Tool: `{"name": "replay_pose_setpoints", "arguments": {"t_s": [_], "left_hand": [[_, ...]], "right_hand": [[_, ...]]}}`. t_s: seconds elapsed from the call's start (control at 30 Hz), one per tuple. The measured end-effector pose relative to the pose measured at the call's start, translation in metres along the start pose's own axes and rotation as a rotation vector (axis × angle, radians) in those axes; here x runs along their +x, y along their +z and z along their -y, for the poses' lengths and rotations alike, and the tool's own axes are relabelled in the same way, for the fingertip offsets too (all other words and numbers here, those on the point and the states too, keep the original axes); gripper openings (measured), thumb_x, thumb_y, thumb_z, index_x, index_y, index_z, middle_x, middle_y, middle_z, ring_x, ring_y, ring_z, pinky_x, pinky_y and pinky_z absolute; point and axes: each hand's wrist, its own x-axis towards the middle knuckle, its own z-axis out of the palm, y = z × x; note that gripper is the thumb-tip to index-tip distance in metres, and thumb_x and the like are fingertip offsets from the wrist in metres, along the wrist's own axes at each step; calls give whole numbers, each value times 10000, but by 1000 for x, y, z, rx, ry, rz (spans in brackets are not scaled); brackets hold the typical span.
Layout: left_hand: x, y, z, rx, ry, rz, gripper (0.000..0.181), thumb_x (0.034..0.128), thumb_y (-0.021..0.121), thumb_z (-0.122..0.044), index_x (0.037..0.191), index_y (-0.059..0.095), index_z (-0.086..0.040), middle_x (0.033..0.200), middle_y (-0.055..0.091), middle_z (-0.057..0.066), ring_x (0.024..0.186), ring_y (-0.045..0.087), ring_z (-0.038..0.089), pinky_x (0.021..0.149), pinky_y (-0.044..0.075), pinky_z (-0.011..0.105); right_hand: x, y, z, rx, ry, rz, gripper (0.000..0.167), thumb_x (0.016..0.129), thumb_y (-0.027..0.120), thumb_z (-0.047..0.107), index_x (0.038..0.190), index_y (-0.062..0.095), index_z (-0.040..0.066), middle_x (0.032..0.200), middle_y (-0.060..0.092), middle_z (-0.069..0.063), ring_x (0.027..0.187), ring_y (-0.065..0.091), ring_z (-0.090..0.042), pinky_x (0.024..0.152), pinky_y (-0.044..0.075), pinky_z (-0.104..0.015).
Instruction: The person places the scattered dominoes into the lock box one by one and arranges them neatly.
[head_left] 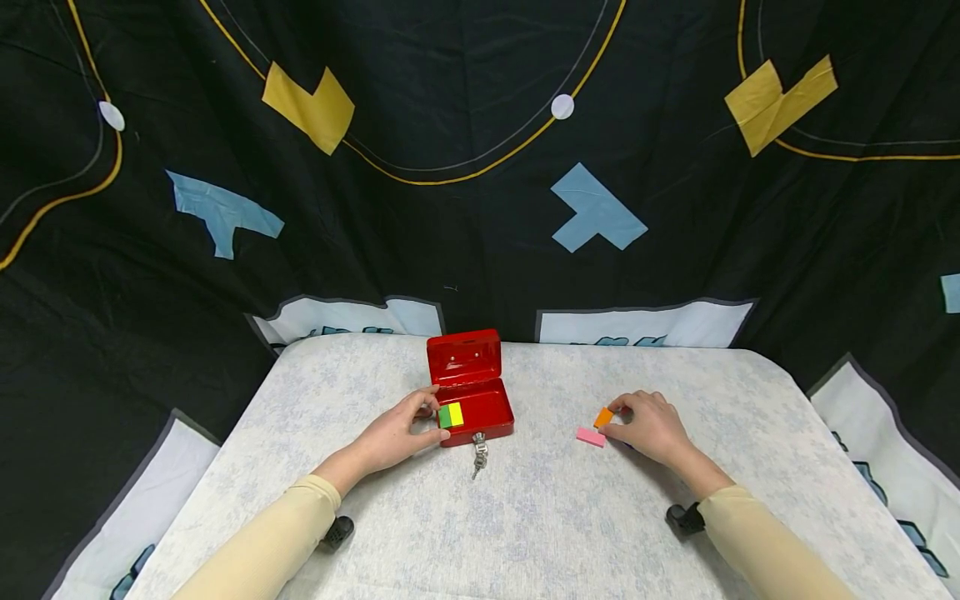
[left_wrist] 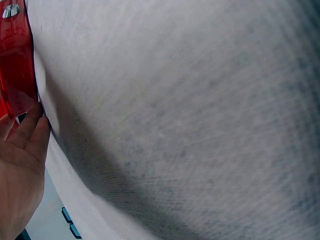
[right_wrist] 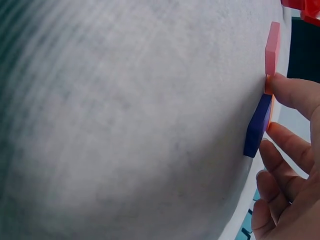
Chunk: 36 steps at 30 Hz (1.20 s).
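A small red cash box [head_left: 489, 406] stands on the table with its lid [head_left: 465, 358] raised. Inside at its left end lie a green block [head_left: 445, 416] and a yellow block [head_left: 456, 414], side by side. My left hand [head_left: 395, 432] holds the box's left end, thumb toward the front corner and fingers toward the back. To the right, my right hand [head_left: 651, 425] pinches an orange block [head_left: 603, 417] between thumb and index finger. Close by lie a pink block [head_left: 590, 437] and a dark blue block [right_wrist: 257, 127], the latter mostly hidden under the hand in the head view.
Keys [head_left: 480, 454] hang from the lock at the box's front. A pale patterned cloth covers the table [head_left: 525, 525]. Behind it hangs a black curtain [head_left: 465, 242] with yellow and blue shapes.
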Motion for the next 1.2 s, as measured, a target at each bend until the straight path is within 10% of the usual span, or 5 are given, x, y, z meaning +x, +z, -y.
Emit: {"name": "replay_pose_setpoints", "arguments": {"t_s": [1.2], "left_hand": [[-1, 0, -1, 4, 5, -2, 401, 904, 761, -467, 1162, 546, -246, 1629, 355, -38, 1298, 536, 205, 1068, 421, 525]], "right_hand": [[6, -1, -7, 238, 69, 119, 488, 862, 829, 361, 1249, 694, 96, 1131, 643, -65, 1009, 542, -235, 847, 457, -411]]}}
